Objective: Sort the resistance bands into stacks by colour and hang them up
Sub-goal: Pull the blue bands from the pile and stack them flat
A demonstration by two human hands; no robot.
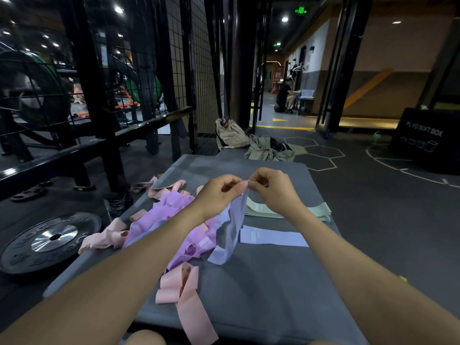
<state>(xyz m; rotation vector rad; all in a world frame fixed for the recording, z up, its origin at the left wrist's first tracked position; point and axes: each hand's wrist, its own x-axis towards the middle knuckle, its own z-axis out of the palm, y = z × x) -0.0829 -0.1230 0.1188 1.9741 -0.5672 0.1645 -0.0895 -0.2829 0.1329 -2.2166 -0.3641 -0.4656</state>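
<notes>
Pinched at its top edge by left hand (219, 192) and right hand (271, 190). Blue band (234, 225) hanging, long axis near vertical, low end resting on grey mat (261, 282).

both hands (245, 192) pinch blue band (234, 230) above grey mat (261, 282).
</notes>
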